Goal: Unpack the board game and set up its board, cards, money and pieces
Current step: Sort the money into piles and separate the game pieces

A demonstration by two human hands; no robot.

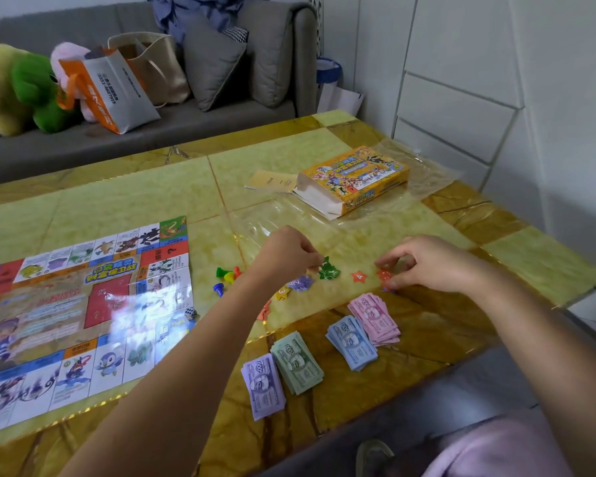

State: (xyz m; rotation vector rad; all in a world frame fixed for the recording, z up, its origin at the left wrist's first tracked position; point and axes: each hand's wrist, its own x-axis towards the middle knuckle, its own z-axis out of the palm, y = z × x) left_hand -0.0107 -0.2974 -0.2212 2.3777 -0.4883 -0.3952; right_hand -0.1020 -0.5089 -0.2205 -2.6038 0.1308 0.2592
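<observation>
Nearest, at 6 o'clock from the hands, four money stacks lie sorted by colour on the table (358,401): purple stack (264,385), green stack (296,363), blue stack (351,342) and pink stack (375,318).

Just beyond them the star tokens run in a loose row from 9 to 3 o'clock. The left hand (289,251) pinches a green star (328,270) at its fingertips, with the purple stars (301,282) just below its wrist. The right hand (427,263) pinches a red star (384,274) against the tabletop.

Between the two lies the loose orange star (359,276) — it sits nearer the right hand, at that hand's 9 o'clock, so the right would likely take it next.

The pawns (226,277) cluster at the left hand's 9 o'clock, and further that way the board (83,311) lies unfolded flat. The game box (355,179) lies on its side at 12 o'clock, well apart — its open end faces 7 o'clock.
</observation>
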